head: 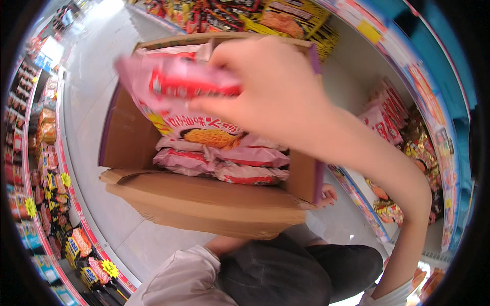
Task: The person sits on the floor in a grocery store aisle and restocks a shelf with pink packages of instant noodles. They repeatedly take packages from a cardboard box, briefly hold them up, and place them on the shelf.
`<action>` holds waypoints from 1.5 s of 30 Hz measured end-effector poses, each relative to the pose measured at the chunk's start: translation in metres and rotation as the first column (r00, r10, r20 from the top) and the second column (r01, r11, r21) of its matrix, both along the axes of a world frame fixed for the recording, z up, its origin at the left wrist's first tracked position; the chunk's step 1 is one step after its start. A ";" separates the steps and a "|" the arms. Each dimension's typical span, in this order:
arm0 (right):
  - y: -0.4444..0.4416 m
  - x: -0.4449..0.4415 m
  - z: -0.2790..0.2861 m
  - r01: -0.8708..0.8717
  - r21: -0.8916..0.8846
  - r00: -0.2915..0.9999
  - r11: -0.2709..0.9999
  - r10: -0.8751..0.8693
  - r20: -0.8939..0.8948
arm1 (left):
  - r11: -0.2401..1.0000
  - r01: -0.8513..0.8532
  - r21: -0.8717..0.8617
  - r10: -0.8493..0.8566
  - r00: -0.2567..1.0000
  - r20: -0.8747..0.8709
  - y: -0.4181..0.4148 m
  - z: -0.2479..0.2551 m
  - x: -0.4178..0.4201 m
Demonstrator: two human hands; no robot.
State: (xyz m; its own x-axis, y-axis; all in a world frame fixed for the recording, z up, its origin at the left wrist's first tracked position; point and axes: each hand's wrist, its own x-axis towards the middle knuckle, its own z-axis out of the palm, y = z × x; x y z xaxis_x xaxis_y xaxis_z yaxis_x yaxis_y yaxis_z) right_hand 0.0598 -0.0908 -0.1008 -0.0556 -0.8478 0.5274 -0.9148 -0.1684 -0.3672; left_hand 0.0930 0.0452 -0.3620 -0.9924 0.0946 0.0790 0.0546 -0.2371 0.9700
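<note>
My right hand [260,88] pinches the top of a pink plastic packet of instant noodles [172,103], slightly blurred, over an open cardboard box [130,126]. More pink noodle packets [245,157] lie stacked in the box beneath it. The box's near flap [214,202] is folded outward, towards my body. My left forearm passes under the box, and the fingers of my left hand [328,195] show at its lower right corner, holding it from below; the palm is hidden.
On the right are shelves with a price rail [417,57], pink packets [383,118] and gold-red packets [421,153]. Yellow-black packets [294,19] fill the shelf beyond the box. Another stocked shelf [80,214] stands left across the tiled aisle floor [92,95]. My knees [275,267] are below the box.
</note>
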 end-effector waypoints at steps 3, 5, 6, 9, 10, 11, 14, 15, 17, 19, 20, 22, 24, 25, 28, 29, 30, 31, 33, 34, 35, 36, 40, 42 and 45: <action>0.045 -0.042 0.021 -0.078 0.380 0.751 0.922 -0.196 0.630 | 0.994 0.057 0.095 -0.065 0.994 0.089 0.003 -0.003 -0.004; 0.085 -0.071 0.029 -0.185 0.482 0.462 0.856 -0.357 0.812 | 0.979 0.116 0.168 -0.135 0.985 0.107 0.012 0.004 -0.015; 0.105 -0.078 0.031 -0.195 0.448 0.400 0.872 -0.346 0.849 | 0.977 0.141 0.162 -0.159 0.982 0.105 0.008 0.005 -0.012; 0.171 -0.095 0.019 -0.214 0.364 0.271 0.907 -0.302 0.914 | 0.977 0.098 0.191 -0.134 0.974 0.185 0.001 0.013 -0.002; 0.196 -0.103 0.012 -0.210 0.355 0.274 0.911 -0.294 0.916 | 0.974 0.077 0.211 -0.122 0.970 0.208 0.001 0.017 -0.002; 0.227 -0.110 0.001 -0.136 0.365 0.252 0.921 -0.324 0.912 | 0.955 0.089 0.283 -0.150 0.967 0.204 0.016 0.010 -0.016; 0.286 -0.121 -0.031 -0.087 0.333 0.215 0.939 -0.309 0.927 | 0.931 -0.072 0.359 -0.051 0.946 0.321 0.010 0.018 -0.006; 0.303 -0.123 -0.039 -0.071 0.318 0.214 0.945 -0.297 0.931 | 0.917 -0.126 0.377 -0.016 0.936 0.351 0.011 0.019 -0.005; 0.332 -0.128 -0.059 -0.067 0.377 0.241 0.924 -0.352 0.905 | 0.895 -0.215 0.390 0.050 0.919 0.391 0.009 0.024 -0.005; 0.347 -0.127 -0.085 -0.057 0.453 0.314 0.890 -0.415 0.854 | 0.895 -0.276 0.349 0.117 0.903 0.413 0.004 0.029 -0.009; 0.354 -0.127 -0.096 -0.051 0.493 0.346 0.868 -0.448 0.824 | 0.918 -0.234 0.320 0.070 0.891 0.449 0.001 0.036 -0.013; 0.367 -0.126 -0.112 -0.036 0.545 0.361 0.838 -0.497 0.789 | 0.955 -0.139 0.262 -0.019 0.853 0.521 -0.004 0.064 -0.034; 0.370 -0.123 -0.126 -0.028 0.563 0.324 0.826 -0.525 0.787 | 0.973 -0.140 0.182 0.043 0.891 0.452 0.003 0.065 -0.036; 0.372 -0.123 -0.134 -0.025 0.555 0.271 0.832 -0.528 0.805 | 0.984 -0.141 0.111 0.089 0.920 0.381 0.010 0.063 -0.037; 0.370 -0.125 -0.149 -0.037 0.535 0.218 0.844 -0.516 0.828 | 0.979 -0.203 0.021 0.185 0.925 0.332 0.017 0.053 -0.035; 0.370 -0.126 -0.151 -0.009 0.549 0.233 0.836 -0.532 0.814 | 0.971 -0.238 0.018 0.218 0.915 0.340 0.020 0.049 -0.037; 0.369 -0.123 -0.153 0.025 0.551 0.231 0.834 -0.541 0.809 | 0.962 -0.274 0.015 0.252 0.903 0.347 0.024 0.046 -0.039; 0.368 -0.119 -0.155 0.057 0.553 0.228 0.831 -0.550 0.803 | 0.953 -0.301 0.027 0.277 0.906 0.321 0.026 0.047 -0.040; 0.370 -0.118 -0.159 0.093 0.555 0.229 0.826 -0.561 0.796 | 0.947 -0.321 0.003 0.302 0.896 0.324 0.028 0.050 -0.043; 0.371 -0.118 -0.160 0.100 0.558 0.230 0.824 -0.565 0.793 | 0.943 -0.332 -0.008 0.316 0.891 0.326 0.029 0.050 -0.043; 0.372 -0.117 -0.161 0.110 0.558 0.230 0.823 -0.567 0.791 | 0.945 -0.327 -0.002 0.307 0.887 0.345 0.028 0.049 -0.044; 0.373 -0.116 -0.162 0.120 0.558 0.231 0.821 -0.569 0.789 | 0.947 -0.322 0.005 0.299 0.883 0.363 0.027 0.047 -0.043; 0.377 -0.115 -0.169 0.155 0.559 0.227 0.814 -0.580 0.782 | 0.948 -0.319 0.015 0.290 0.880 0.376 0.023 0.037 -0.041; 0.379 -0.115 -0.172 0.226 0.574 0.274 0.787 -0.617 0.738 | 0.911 -0.409 0.048 0.358 0.844 0.399 0.021 0.034 -0.041; 0.393 -0.112 -0.187 0.375 0.408 0.090 0.832 -0.471 0.878 | 0.863 -0.498 0.079 0.430 0.808 0.403 0.017 0.041 -0.046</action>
State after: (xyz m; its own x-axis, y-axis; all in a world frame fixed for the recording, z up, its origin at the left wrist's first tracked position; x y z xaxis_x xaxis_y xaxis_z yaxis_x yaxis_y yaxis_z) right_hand -0.0518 0.3022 -0.2875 -0.8095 -0.5254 -0.2621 0.1933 0.1830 -0.9639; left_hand 0.0467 0.0618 -0.3210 -0.8737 -0.3656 -0.3208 -0.1426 -0.4381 0.8876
